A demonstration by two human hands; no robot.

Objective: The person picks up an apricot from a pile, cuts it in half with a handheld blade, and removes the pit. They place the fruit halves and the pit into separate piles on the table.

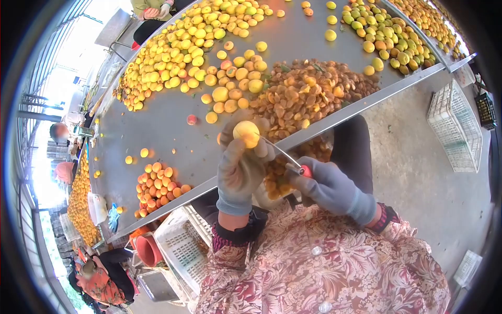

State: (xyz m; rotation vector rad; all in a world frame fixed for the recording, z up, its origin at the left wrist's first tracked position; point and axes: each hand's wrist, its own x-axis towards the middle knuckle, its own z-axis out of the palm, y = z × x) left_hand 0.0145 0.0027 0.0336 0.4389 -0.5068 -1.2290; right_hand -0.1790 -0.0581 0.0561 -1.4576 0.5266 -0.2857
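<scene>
My left hand (240,162), in a grey glove, holds a yellow-orange apricot (246,134) between thumb and fingers above the metal table's front edge. In my right hand (334,187), also gloved, is a tool with a red handle (306,171). Its thin metal shaft (280,150) points up and left, and its tip is at the apricot's right side. Just beyond the hands, brown pits and apricot pieces (314,94) lie heaped on the table. Whole apricots (230,86) form a group behind my left hand.
The grey metal table (172,125) has a raised front rim. Yellow fruit (178,57), greenish fruit (389,34) and orange apricots (158,184) lie in piles. White crates (183,246) (456,125) and a red bucket (148,249) stand below. Other people (104,275) sit at the left and top.
</scene>
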